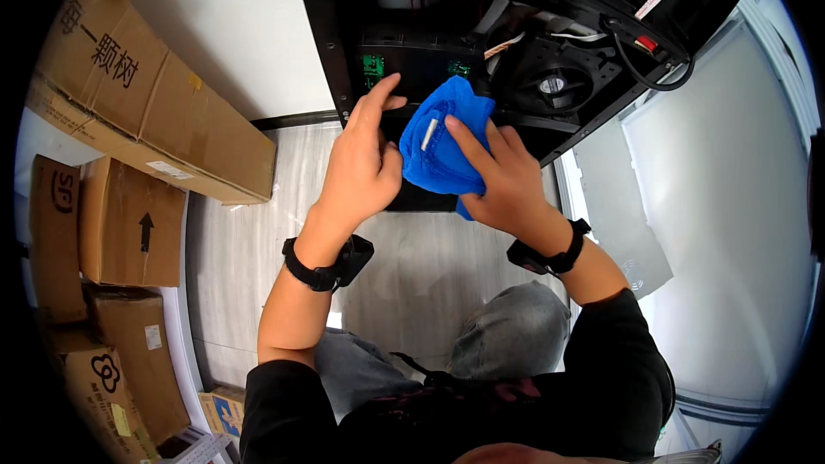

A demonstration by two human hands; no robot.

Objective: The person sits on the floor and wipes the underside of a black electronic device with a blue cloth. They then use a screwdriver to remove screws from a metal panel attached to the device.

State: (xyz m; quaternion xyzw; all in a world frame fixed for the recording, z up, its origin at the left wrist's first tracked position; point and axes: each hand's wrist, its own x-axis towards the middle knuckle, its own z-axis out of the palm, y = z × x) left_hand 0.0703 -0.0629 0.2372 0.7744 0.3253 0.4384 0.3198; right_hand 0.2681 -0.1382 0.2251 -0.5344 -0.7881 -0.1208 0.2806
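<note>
A folded blue cloth [454, 158] with a small white tag is held in my right hand [509, 180], its index finger pressed on the cloth near the tag. My left hand [367, 154] is raised just left of the cloth, fingers bent and apart; whether its thumb touches the cloth's edge I cannot tell. Both hands are in front of the opened black cabinet [332, 45] of a machine. Inside it, green circuit boards [374, 67] lie beyond my left fingers, and a black cooling fan [553, 85] sits to the right of the cloth.
A black cable [635, 77] loops off the cabinet's right side near a red switch [646, 43]. Cardboard boxes [155, 90] stand along the left. A light metal panel [619, 206] is at the right, beside a pale glossy surface [715, 161]. My knees are below my hands.
</note>
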